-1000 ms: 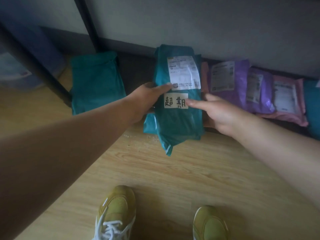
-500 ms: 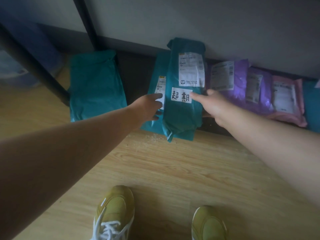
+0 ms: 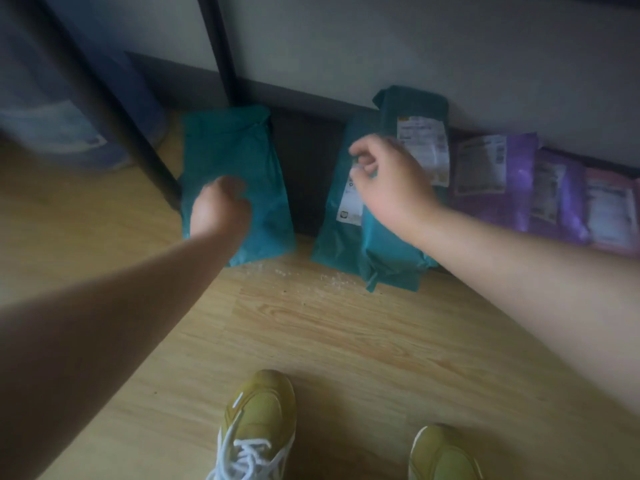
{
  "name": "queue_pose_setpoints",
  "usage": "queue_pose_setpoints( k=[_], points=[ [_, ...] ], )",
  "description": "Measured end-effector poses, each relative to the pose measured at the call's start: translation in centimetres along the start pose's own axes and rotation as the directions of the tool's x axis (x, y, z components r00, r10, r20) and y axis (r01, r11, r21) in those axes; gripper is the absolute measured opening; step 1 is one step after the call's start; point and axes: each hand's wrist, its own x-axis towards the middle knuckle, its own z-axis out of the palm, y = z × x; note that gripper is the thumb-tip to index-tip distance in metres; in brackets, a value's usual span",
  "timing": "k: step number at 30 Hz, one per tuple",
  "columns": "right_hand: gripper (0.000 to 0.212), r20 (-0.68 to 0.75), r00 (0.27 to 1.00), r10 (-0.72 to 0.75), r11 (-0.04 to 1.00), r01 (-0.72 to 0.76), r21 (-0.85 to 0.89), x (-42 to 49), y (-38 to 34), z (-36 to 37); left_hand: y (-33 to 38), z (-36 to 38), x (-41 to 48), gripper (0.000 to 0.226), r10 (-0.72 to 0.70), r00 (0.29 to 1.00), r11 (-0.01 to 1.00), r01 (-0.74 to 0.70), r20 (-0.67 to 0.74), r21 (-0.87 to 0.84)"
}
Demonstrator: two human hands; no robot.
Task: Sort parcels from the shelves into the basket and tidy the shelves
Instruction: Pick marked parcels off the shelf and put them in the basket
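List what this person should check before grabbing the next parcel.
1. Left hand grips the lone teal parcel: fingers curled over it, but blurred; cannot tell.
2. Right hand free: fingers loosely curled, nothing seen in them; ok.
3. Stacked teal parcels settled: they lie overlapped, labels up; ok.
4. Purple parcels lined up in a row: ok.
5. Basket in sight: only a blurred blue object at the left; not ok.
6. Floor clean: white crumbs lie before the parcels; not ok.

Head-worn camera looks forward and steeply down at floor (image 3: 346, 341).
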Motion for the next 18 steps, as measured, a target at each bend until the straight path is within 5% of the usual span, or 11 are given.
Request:
queue_pose_setpoints(
  k=[4, 8, 13, 18],
  points=[
    [0.043, 0.313, 0.946, 0.084, 0.996, -0.076, -0.039, -0.5, -2.5, 3.4, -3.4, -0.8, 0.0, 0.047, -0.057, 0.998, 0.99, 0.059, -0.026, 0.125],
    [0.056, 0.494, 0.82, 0.289, 0.937, -0.348, 0.028, -0.3, -3.6, 6.1, -5.0, -0.4, -0.4, 0.056, -0.384, 0.922, 0.923, 0.382, 0.048, 0.052],
    [0.064, 0.607, 0.701, 0.375, 0.813, -0.563, 0.148, -0.4, -4.3, 7.4, -5.5, -0.7, 0.5, 0.051, -0.402, 0.893, 0.828, 0.449, 0.203, -0.337],
    [0.052, 0.558, 0.703, 0.441, 0.662, -0.675, 0.327, 0.3, -4.6, 6.9, -5.3, -0.5, 0.6, 0.034, -0.36, 0.803, 0.721, 0.562, 0.474, -0.405]
  ],
)
